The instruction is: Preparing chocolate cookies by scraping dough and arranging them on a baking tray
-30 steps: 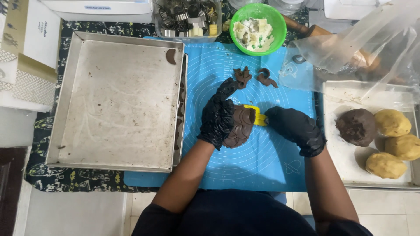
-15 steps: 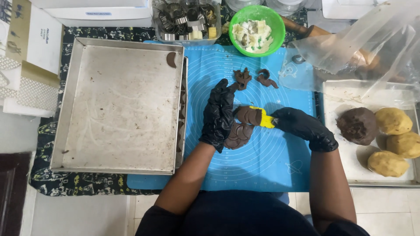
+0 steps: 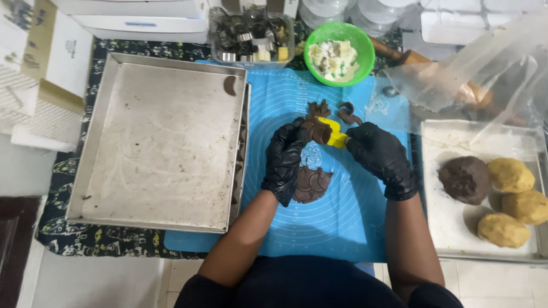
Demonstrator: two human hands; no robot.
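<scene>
Lifting cutter (image 3: 333, 133) and cut dough (image 3: 317, 130) off the mat (image 3: 342, 217), away from the rolled sheet (image 3: 311, 183).
Pinching cutter with right hand (image 3: 379, 157); gripping cut dough in left hand (image 3: 285, 159), above mat.

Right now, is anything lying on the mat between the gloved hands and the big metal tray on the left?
Nothing visible does. The left hand and right hand hold a yellow cutter with brown dough over the blue mat; the mat strip toward the metal tray is bare, the rolled dough lying below the hands.
</scene>
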